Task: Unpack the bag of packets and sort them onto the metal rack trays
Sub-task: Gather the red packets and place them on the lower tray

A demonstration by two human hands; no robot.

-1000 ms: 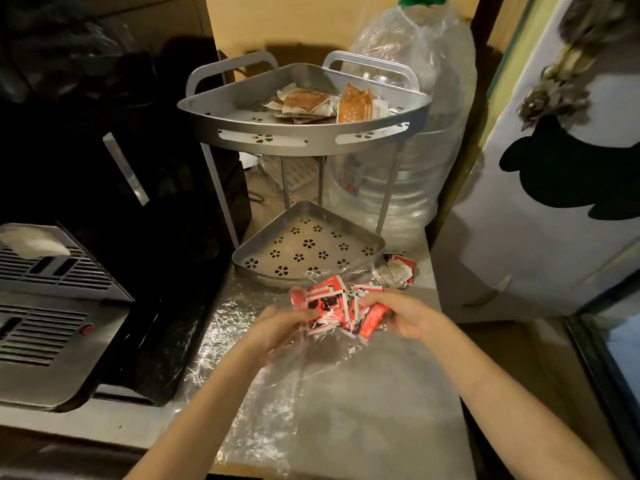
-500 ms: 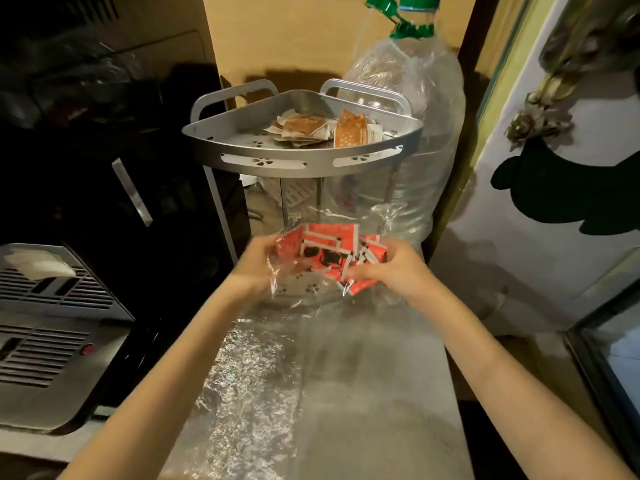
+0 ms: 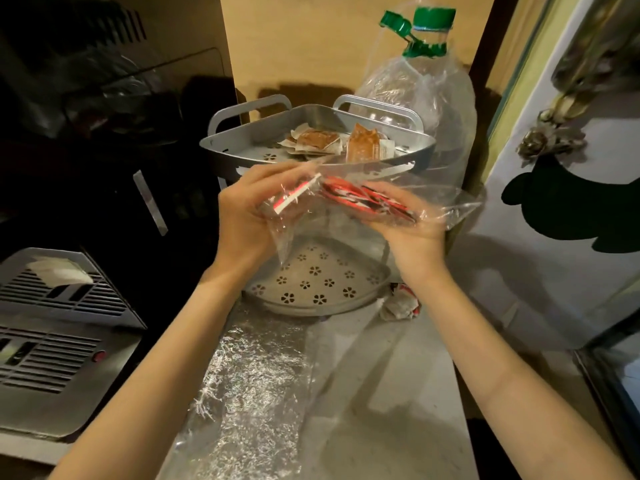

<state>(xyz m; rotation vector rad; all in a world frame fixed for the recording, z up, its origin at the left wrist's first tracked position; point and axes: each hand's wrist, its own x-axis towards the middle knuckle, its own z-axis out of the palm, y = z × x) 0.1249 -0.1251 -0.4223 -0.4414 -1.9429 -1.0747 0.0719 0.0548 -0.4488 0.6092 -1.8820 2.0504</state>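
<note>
A clear plastic bag point(image 3: 440, 202) with several red and white packets point(image 3: 360, 199) is held up in front of the two-tier metal rack. My left hand point(image 3: 246, 216) grips its left end. My right hand point(image 3: 412, 233) grips the right part from below, fingers curled round the packets inside. The rack's upper tray point(image 3: 242, 147) holds several brown and white packets point(image 3: 317, 142). Its lower tray point(image 3: 367, 296), punched with flower holes, shows no packets; the bag hides its back part.
A large clear water bottle point(image 3: 433, 84) with a green cap stands behind the rack. A crumpled red and white wrapper point(image 3: 400, 303) lies right of the lower tray. A black and silver appliance point(image 3: 52, 327) fills the left. A white door point(image 3: 568, 209) is on the right.
Both hands lifted the bag of red packets from the counter up to the level of the upper tray. The hands moved apart and the bag now lies flatter between them.
</note>
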